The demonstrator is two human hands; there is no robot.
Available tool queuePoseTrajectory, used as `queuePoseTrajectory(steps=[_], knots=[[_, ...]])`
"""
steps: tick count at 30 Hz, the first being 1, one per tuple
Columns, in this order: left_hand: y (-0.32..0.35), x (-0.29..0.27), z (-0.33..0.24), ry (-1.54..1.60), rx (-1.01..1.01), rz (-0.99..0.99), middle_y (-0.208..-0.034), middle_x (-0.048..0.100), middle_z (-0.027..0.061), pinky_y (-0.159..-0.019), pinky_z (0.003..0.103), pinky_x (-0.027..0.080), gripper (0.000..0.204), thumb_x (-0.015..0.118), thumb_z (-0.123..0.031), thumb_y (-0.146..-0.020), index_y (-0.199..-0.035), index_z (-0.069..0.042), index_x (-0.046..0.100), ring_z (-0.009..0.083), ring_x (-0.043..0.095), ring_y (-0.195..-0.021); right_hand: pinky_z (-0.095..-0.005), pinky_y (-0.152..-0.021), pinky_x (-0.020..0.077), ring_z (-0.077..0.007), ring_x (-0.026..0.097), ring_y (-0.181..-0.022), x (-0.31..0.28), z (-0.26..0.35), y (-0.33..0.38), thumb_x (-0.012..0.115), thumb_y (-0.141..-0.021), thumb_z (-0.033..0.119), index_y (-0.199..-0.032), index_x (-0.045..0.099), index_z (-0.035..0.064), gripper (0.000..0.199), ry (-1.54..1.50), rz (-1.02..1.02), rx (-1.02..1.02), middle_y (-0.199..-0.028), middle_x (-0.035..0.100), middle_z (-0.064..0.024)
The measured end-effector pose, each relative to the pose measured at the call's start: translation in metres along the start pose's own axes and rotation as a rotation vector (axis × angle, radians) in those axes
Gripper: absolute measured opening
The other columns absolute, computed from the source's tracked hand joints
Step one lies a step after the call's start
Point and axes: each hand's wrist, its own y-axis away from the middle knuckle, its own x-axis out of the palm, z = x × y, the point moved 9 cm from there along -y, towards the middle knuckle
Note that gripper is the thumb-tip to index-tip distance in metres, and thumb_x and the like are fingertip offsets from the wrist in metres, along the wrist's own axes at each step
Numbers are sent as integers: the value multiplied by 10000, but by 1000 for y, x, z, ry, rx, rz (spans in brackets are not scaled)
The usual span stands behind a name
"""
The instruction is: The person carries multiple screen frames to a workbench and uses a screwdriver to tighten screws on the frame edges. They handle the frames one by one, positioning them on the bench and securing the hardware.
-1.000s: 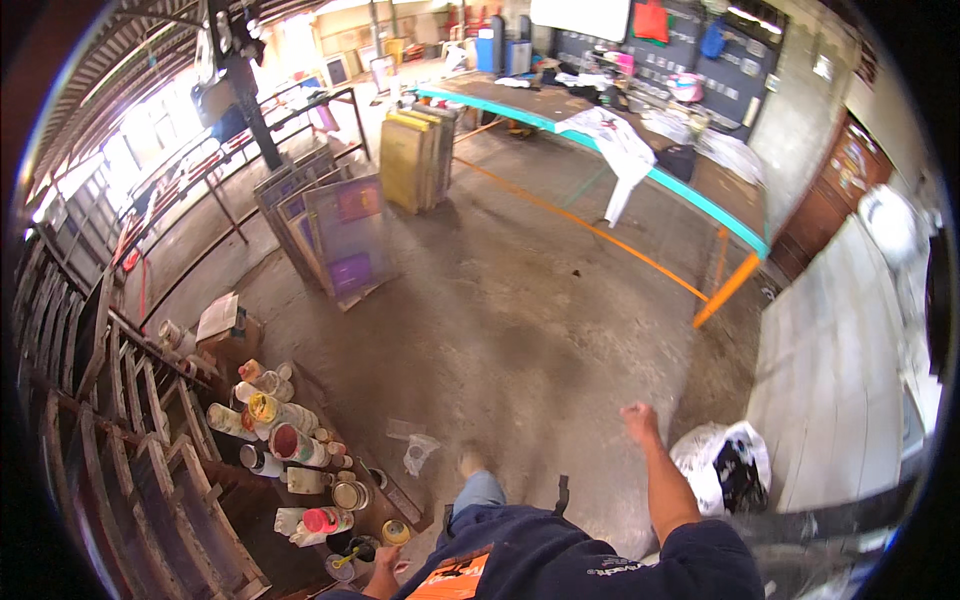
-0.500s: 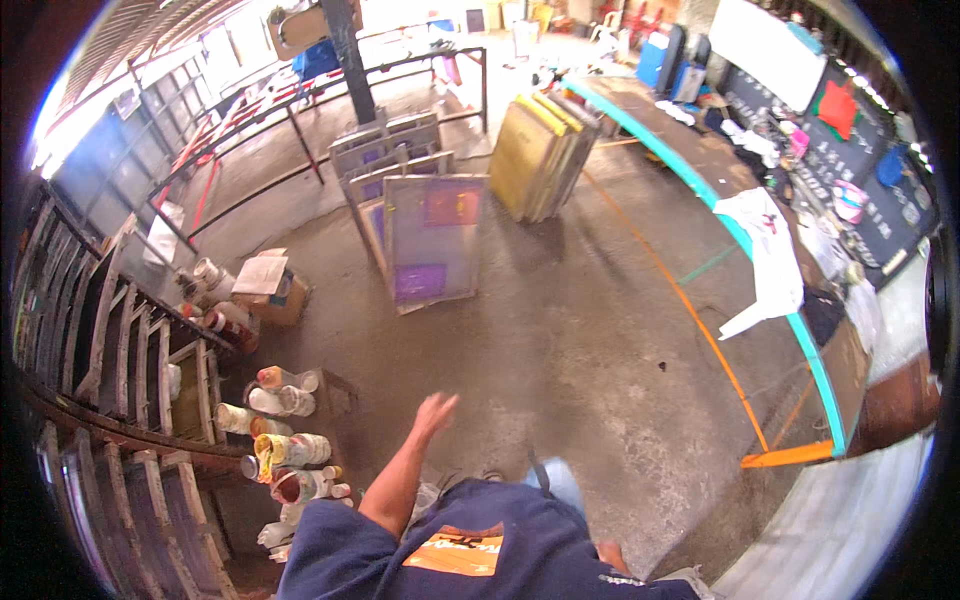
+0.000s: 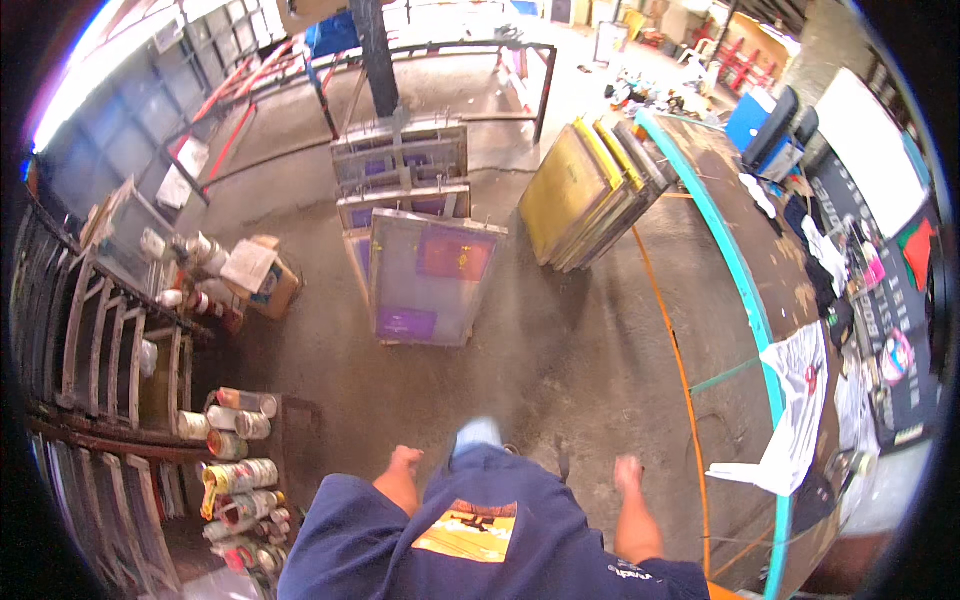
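My left hand (image 3: 404, 460) hangs low at the left of my dark blue shirt, its fingers loose and nothing seen in them. On the other side my right hand (image 3: 628, 472) hangs over the concrete floor, also with nothing seen in it. Neither hand touches anything. Ahead of me, framed mesh screens (image 3: 430, 285) with purple and reddish patches lean in a row near a dark post. Yellow-faced frames (image 3: 565, 200) lean together to the right of them. A light blue trouser leg (image 3: 478, 434) shows below my shirt.
Several tubs and jars (image 3: 240, 475) stand at the left beside racks of frames (image 3: 110, 345). A cardboard box (image 3: 272, 285) sits farther on. Along the right runs a long table with a turquoise edge (image 3: 735, 250), a white shirt (image 3: 795, 410) draped over it. An orange bar (image 3: 672, 335) runs below.
The view has turned and the frames now look nearer. My left hand has swung back and down toward my body. My right hand has come forward into fuller view.
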Motion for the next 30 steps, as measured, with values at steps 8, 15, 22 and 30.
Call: queuePoseTrajectory(steps=[8, 15, 22, 30], knots=[[-30, -213, -290, 423, 314, -455, -694, 638, 125, -587, 443, 462, 413, 558, -370, -941, -758, -10, 644, 260, 590, -595, -246, -631, 485, -115, 622, -733, -67, 512, -226, 613, -937, 232, -1196, 610, 67, 307, -538, 136, -185, -938, 679, -34], [-118, -395, -539, 545, 562, -939, -1178, 634, 247, -971, 399, 425, 582, 532, -485, -941, -1193, 34, 602, 338, 586, -1136, -330, -728, 524, -184, 623, -911, 132, 619, -380, 564, -960, 404, -1276, 569, 67, 462, -371, 487, -28, -1174, 625, -88], [-144, -377, -591, 892, 540, -567, -1502, 376, 152, -1176, 367, 136, 846, 250, -644, -984, -1474, 44, 305, 273, 339, -1382, -510, -1075, 291, -267, 403, -1301, 272, 666, -421, 377, -857, 795, -1348, 511, 100, 861, -671, 603, 127, -1356, 509, -105], [-69, -254, -470, 1298, 40, -574, -754, 599, 32, -686, 387, 476, 428, 585, -546, -891, -894, -121, 631, 206, 588, -755, -336, -763, 480, -235, 605, -777, 251, 622, -440, 426, -884, 735, -610, 602, 68, 742, -1087, 260, 537, -740, 648, -95]])
